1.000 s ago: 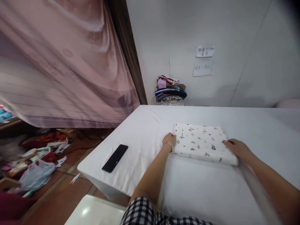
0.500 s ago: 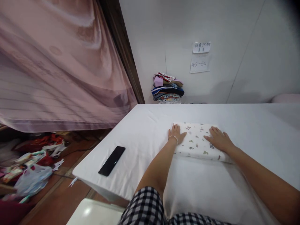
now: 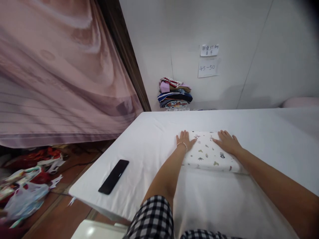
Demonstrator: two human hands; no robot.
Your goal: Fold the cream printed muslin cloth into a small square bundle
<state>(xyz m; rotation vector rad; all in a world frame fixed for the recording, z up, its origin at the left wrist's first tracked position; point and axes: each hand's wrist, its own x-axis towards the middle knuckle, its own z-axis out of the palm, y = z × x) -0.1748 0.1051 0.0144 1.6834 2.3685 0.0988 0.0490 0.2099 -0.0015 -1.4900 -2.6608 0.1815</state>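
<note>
A folded white cloth (image 3: 206, 154) with small printed plants and figures lies flat on the white-covered table (image 3: 154, 146). On its left edge rests my left hand (image 3: 184, 140), palm down with the fingers spread. My right hand (image 3: 228, 142) lies flat over the cloth's far right part, thumb out to the side. Both hands press on the cloth from above and grip nothing. The cloth's right edge is partly hidden under my right hand and forearm.
A black phone (image 3: 114, 176) lies near the table's left edge. Behind the far edge stands a stack of folded clothes (image 3: 175, 94) against the wall. A pink curtain (image 3: 62, 73) hangs at left, above plastic bags (image 3: 27, 199) on the floor.
My right hand has slid a little toward the far edge of the cloth. The left hand stays flat at the left edge. The whole view has shifted slightly.
</note>
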